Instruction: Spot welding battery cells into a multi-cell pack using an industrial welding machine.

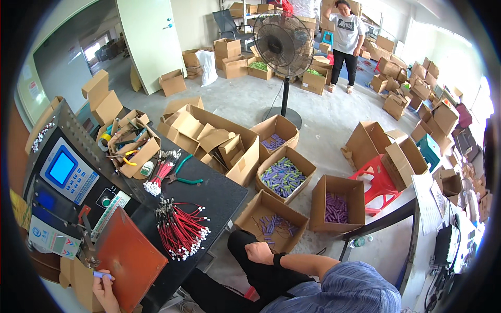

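My left hand (106,295) pinches a small blue-purple cylindrical cell (99,274) at the lower left. The cell is just below the metal electrode arms (90,255) of a bench welding machine (70,169); whether they touch I cannot tell. Beside that hand slopes an orange-brown board (128,255). My right hand (259,253) rests on my knee, curled into a fist with no object showing. On the black bench lies a fanned bundle of red and black wires (180,229) with white connectors. A smaller wire bundle (162,169) and green-handled pliers (185,180) lie behind it.
Open cartons by my knees hold blue-purple cells (271,229), mixed green and purple cells (284,177) and purple cells (335,208). A tool box (138,148) sits on the bench. Beyond stand a red stool (373,182), a pedestal fan (284,47) and another person (347,39).
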`<state>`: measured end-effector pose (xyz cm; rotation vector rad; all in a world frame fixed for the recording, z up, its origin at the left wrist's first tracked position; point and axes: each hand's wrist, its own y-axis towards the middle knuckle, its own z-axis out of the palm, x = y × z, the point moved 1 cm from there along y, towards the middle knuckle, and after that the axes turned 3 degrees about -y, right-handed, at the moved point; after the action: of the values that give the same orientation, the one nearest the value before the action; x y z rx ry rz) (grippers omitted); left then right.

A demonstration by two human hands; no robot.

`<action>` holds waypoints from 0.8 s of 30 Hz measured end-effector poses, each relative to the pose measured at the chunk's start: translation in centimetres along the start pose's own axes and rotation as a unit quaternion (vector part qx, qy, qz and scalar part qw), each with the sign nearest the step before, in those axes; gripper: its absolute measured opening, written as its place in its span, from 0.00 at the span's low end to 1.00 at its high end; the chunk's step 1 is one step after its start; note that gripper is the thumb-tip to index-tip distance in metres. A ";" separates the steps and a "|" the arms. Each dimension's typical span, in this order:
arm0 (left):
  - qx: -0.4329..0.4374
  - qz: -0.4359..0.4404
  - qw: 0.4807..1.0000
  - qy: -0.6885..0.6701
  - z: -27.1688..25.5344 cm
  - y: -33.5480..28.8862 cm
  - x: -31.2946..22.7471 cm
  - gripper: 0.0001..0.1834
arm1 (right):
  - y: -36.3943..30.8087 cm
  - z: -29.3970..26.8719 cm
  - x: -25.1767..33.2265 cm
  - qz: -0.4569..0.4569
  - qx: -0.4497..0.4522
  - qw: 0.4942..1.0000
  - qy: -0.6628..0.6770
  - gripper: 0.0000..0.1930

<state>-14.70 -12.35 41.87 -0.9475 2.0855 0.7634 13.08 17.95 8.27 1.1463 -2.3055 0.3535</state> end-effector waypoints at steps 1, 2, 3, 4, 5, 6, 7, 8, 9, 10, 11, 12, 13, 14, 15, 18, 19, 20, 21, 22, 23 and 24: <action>-0.005 -0.004 1.000 0.000 0.0 -0.1 -0.1 0.11 | 0.0 -0.1 0.1 -0.005 -0.006 1.000 -0.001 0.09; -0.011 -0.009 1.000 -0.001 0.1 -0.1 -0.1 0.11 | 0.0 -0.2 0.1 -0.004 -0.005 1.000 0.000 0.09; -0.010 -0.010 1.000 0.000 0.1 -0.1 -0.1 0.11 | 0.1 -0.3 0.0 -0.007 -0.005 1.000 -0.001 0.08; -0.010 -0.007 1.000 -0.003 0.1 0.0 0.0 0.11 | 0.2 -0.3 0.0 -0.011 -0.005 1.000 -0.003 0.08; -0.010 -0.004 1.000 -0.006 0.1 0.0 0.0 0.11 | 0.2 -0.3 -0.1 -0.011 -0.004 1.000 -0.003 0.08; -0.011 -0.004 1.000 -0.006 0.1 0.1 0.1 0.11 | 0.1 -0.2 -0.1 -0.008 -0.007 1.000 -0.001 0.08; -0.012 -0.006 1.000 -0.006 0.1 0.1 0.2 0.11 | 0.1 -0.2 0.0 -0.005 -0.009 1.000 0.002 0.08; -0.013 -0.007 1.000 -0.006 0.1 0.1 0.3 0.11 | 0.1 -0.2 0.0 -0.005 -0.009 1.000 0.001 0.08; -0.014 -0.007 1.000 -0.007 0.0 0.1 0.5 0.11 | 0.2 -0.3 0.0 -0.003 -0.009 1.000 0.001 0.08; -0.012 -0.012 1.000 -0.013 -0.1 0.1 0.7 0.11 | 0.2 -0.3 0.1 -0.001 -0.007 1.000 0.002 0.08; -0.011 -0.016 1.000 -0.019 -0.1 0.0 0.9 0.12 | 0.2 -0.3 0.1 -0.001 -0.006 1.000 0.003 0.08; -0.011 -0.018 1.000 -0.018 -0.2 -0.1 0.9 0.12 | 0.2 -0.3 0.2 -0.001 -0.005 1.000 0.001 0.08; -0.010 -0.024 1.000 -0.013 -0.2 -0.2 0.8 0.12 | 0.1 -0.4 0.2 0.000 -0.004 1.000 -0.002 0.07; -0.009 -0.030 0.999 -0.007 -0.2 -0.2 0.6 0.12 | 0.1 -0.3 0.1 -0.001 -0.003 1.000 -0.003 0.07; -0.010 -0.032 0.999 -0.007 0.0 -0.1 0.3 0.12 | 0.2 -0.2 0.0 -0.006 -0.010 1.000 -0.005 0.07; -0.009 0.025 1.000 0.008 0.1 -0.1 0.6 0.12 | 0.2 -0.3 0.2 -0.005 -0.004 1.000 -0.007 0.07; -0.009 0.043 0.999 -0.020 -0.1 0.1 2.0 0.09 | 0.2 -0.3 0.4 0.003 0.005 1.000 -0.006 0.07; -0.007 0.062 0.997 -0.051 -0.1 0.2 2.6 0.08 | 0.2 -0.2 0.2 0.002 0.008 1.000 -0.006 0.07; -0.009 0.059 0.997 -0.050 -0.1 0.1 3.1 0.08 | 0.3 -0.1 0.0 0.002 0.001 1.000 -0.003 0.07; -0.008 0.069 0.996 -0.049 0.0 0.2 3.0 0.09 | 0.4 -0.1 -0.2 0.002 -0.004 1.000 0.001 0.07; -0.008 0.078 0.996 -0.047 0.0 0.3 2.8 0.10 | 0.4 0.0 -0.2 0.004 -0.006 1.000 0.002 0.07; -0.010 0.074 0.996 -0.046 -0.1 0.2 2.6 0.10 | 0.4 0.2 -0.2 0.002 -0.002 1.000 0.001 0.07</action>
<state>-16.15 -13.28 39.85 -0.7604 2.0874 0.8893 12.80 18.24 7.98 1.1396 -2.3054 0.3525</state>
